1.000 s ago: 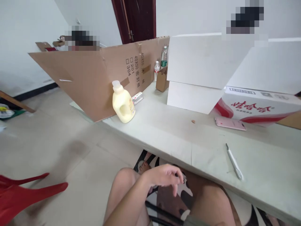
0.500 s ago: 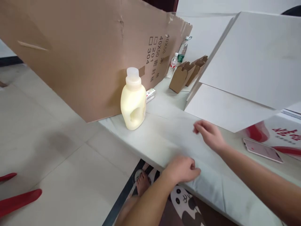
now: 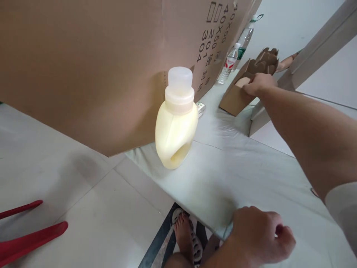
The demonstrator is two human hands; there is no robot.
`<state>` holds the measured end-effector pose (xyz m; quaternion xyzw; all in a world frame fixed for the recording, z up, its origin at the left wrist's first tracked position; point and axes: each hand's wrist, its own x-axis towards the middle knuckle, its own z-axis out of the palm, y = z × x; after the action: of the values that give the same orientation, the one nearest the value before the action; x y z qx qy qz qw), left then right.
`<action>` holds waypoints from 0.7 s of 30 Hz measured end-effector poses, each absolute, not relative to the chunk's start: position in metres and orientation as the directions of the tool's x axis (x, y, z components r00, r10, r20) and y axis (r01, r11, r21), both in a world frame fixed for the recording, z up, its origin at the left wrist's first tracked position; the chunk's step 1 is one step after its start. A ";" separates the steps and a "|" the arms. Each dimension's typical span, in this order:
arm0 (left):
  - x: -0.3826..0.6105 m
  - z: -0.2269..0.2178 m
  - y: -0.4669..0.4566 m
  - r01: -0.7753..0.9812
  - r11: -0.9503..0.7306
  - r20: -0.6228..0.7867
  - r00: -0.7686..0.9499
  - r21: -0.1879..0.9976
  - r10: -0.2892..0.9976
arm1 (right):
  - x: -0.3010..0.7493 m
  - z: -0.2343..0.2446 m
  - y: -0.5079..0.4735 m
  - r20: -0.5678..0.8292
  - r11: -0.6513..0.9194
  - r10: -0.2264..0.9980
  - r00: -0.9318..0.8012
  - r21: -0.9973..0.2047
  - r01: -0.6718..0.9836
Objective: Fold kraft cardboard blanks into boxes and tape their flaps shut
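My right hand (image 3: 260,85) reaches far over the cloth-covered table, its fingers closed on the near edge of a small open-topped brown cardboard box (image 3: 232,98). Part of that box is hidden behind the fingers. My left hand (image 3: 260,234) is loosely curled near the front edge of the table, with nothing visible in it. Between the hands and the large carton stands a pale yellow laundry detergent bottle (image 3: 175,130), upright, with a translucent cap and a moulded handle. Neither hand touches it.
A large brown carton (image 3: 111,74) overhangs the left side. Water bottles (image 3: 229,65) stand beside it at the back. A white board structure (image 3: 329,67) rises at right, with part of another arm (image 3: 287,62) beside it. Red legs (image 3: 33,238) lie low on the left.
My right hand has moved forward from above the table to the small cardboard box and closed on it. My left hand appears lower and farther right as the view shifted.
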<state>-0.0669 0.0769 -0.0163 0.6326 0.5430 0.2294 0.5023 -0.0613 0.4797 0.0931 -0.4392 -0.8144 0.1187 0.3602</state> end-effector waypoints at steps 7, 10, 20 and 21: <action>-0.078 -0.007 0.074 0.317 0.046 -0.109 0.184 0.947 0.977 | -0.074 0.110 0.363 0.303 0.453 0.861 -0.409 -0.092 0.887; -0.097 -0.004 0.069 0.250 0.010 0.026 -0.141 0.968 0.990 | -0.045 0.115 0.296 0.386 0.528 0.799 -0.461 -0.084 0.845; -0.112 -0.002 0.057 -0.007 -0.450 0.378 -0.531 0.893 0.758 | 0.176 0.098 0.011 0.562 0.647 0.689 -0.458 -0.192 0.738; -0.104 0.001 0.057 -0.032 -0.493 0.432 -0.436 0.870 0.790 | 0.189 0.089 -0.002 0.551 0.620 0.720 -0.422 -0.237 0.748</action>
<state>-0.1035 0.0569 0.0011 0.4521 0.4194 0.7362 0.2789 0.1893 -0.0020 0.0891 -0.4354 -0.8429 -0.0221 0.3155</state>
